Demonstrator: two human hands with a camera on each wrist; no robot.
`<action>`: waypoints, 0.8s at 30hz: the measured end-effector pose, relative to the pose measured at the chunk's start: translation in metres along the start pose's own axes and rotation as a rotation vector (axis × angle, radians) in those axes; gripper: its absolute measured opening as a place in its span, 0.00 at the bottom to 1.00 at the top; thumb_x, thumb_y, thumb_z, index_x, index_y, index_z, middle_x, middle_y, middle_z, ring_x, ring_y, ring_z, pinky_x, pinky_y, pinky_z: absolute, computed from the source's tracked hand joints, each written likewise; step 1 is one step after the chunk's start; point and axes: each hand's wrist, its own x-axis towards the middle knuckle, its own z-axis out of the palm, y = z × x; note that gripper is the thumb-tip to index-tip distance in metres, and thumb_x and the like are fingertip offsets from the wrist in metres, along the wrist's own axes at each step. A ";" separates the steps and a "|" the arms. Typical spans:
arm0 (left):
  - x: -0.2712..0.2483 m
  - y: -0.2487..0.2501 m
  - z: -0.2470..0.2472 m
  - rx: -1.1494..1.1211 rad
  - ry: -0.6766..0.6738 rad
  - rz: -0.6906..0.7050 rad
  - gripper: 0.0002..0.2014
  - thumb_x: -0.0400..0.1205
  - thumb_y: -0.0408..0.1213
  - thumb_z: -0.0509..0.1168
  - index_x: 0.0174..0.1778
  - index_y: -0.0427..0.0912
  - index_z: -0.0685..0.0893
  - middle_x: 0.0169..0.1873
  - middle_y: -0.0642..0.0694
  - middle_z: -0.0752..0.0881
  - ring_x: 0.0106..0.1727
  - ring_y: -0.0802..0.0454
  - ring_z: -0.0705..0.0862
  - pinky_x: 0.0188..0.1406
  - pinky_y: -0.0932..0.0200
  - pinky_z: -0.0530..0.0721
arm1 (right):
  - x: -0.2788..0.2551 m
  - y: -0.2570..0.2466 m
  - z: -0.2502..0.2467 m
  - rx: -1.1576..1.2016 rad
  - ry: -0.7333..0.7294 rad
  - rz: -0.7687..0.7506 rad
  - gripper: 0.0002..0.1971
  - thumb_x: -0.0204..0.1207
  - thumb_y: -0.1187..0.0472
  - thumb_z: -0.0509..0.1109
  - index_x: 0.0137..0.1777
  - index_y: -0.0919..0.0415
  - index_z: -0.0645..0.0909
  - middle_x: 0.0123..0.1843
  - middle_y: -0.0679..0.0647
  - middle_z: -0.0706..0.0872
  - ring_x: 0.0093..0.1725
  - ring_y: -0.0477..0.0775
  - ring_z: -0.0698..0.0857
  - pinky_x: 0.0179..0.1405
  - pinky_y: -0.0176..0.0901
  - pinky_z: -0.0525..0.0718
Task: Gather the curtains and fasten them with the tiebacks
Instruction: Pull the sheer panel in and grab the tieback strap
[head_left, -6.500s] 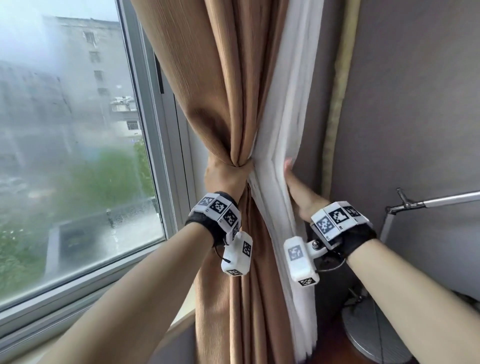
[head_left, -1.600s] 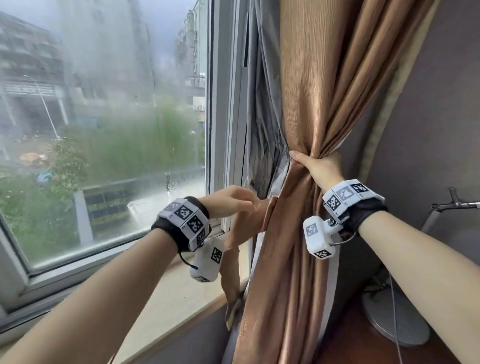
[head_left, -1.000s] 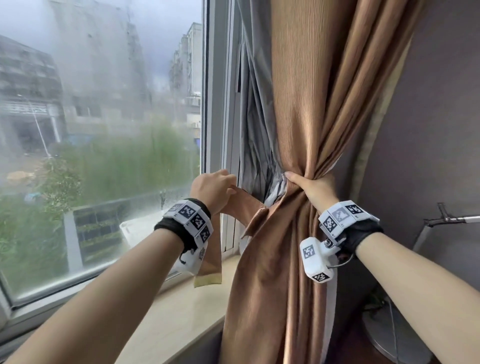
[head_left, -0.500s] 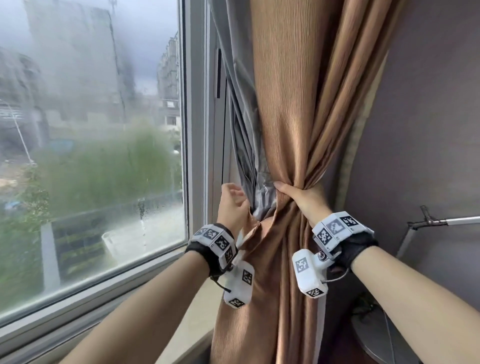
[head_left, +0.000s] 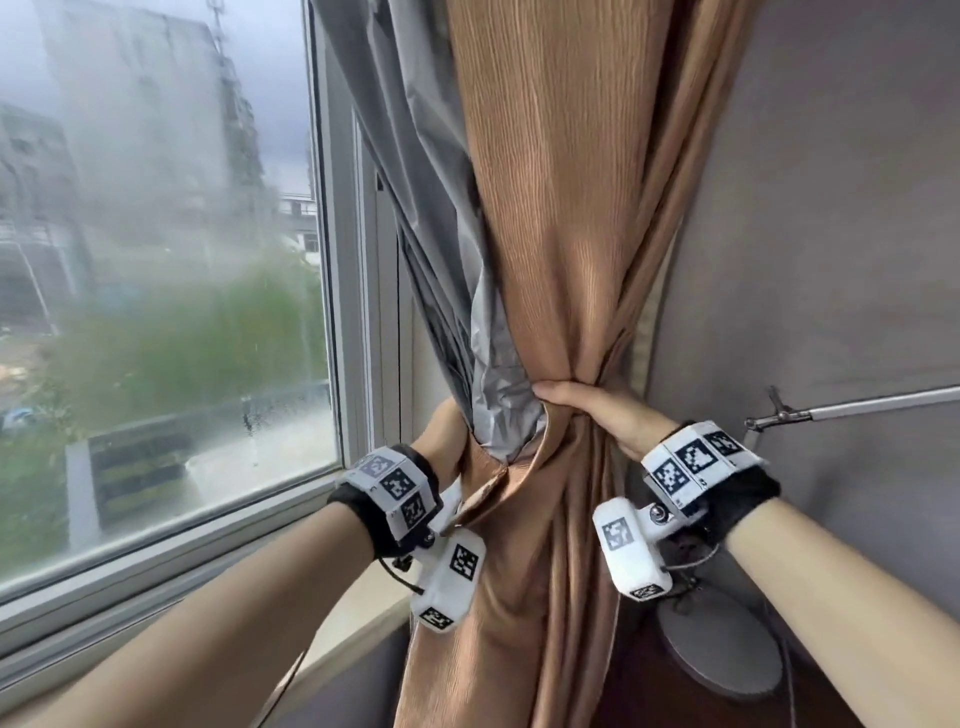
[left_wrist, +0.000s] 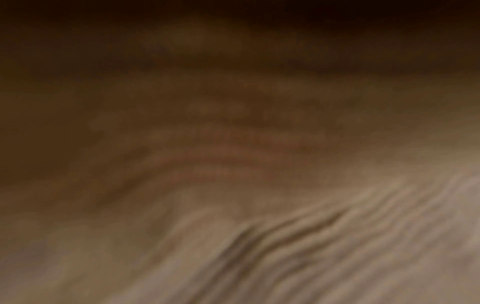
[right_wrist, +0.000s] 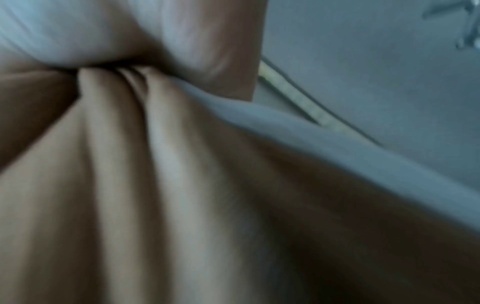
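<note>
The brown curtain (head_left: 561, 208) with its grey lining (head_left: 498, 405) is bunched into a narrow waist. My right hand (head_left: 587, 405) grips that waist from the right, fingers wrapped over the front. In the right wrist view the gathered folds (right_wrist: 116, 164) fan out from under the hand (right_wrist: 207, 51). My left hand (head_left: 441, 431) reaches in behind the lining from the window side, so its fingers are hidden. The brown tieback (head_left: 485, 493) runs from the curtain's front up into that hand. The left wrist view shows only blurred brown ribbed fabric (left_wrist: 311, 246).
The window pane (head_left: 156, 312) and its sill (head_left: 358, 597) lie to the left. A grey wall (head_left: 831, 208) stands right of the curtain. A metal lamp arm (head_left: 857, 405) juts in at the right, and its round base (head_left: 722, 654) sits below my right wrist.
My left hand has carried the tieback from the window side over to the curtain and gone behind the lining. My right hand has kept its grip on the bunched curtain.
</note>
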 end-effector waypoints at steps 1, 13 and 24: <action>-0.002 0.000 0.004 0.017 0.008 -0.001 0.18 0.90 0.35 0.45 0.61 0.29 0.78 0.45 0.41 0.82 0.51 0.43 0.79 0.59 0.52 0.79 | -0.003 -0.001 -0.004 0.004 -0.024 0.023 0.07 0.69 0.63 0.74 0.44 0.50 0.84 0.39 0.38 0.91 0.41 0.32 0.88 0.44 0.26 0.80; -0.012 0.000 -0.004 0.554 0.277 0.367 0.14 0.86 0.34 0.48 0.50 0.31 0.76 0.46 0.32 0.82 0.46 0.45 0.80 0.52 0.42 0.79 | -0.003 -0.019 0.007 -0.156 -0.085 0.011 0.32 0.67 0.47 0.76 0.69 0.59 0.76 0.62 0.44 0.82 0.63 0.44 0.80 0.67 0.36 0.72; -0.032 -0.017 0.016 0.821 0.331 0.516 0.63 0.56 0.49 0.84 0.79 0.37 0.51 0.73 0.44 0.69 0.74 0.51 0.69 0.76 0.51 0.68 | 0.000 -0.023 0.021 -0.234 -0.054 -0.011 0.16 0.75 0.53 0.71 0.61 0.50 0.76 0.51 0.41 0.81 0.45 0.33 0.80 0.43 0.15 0.74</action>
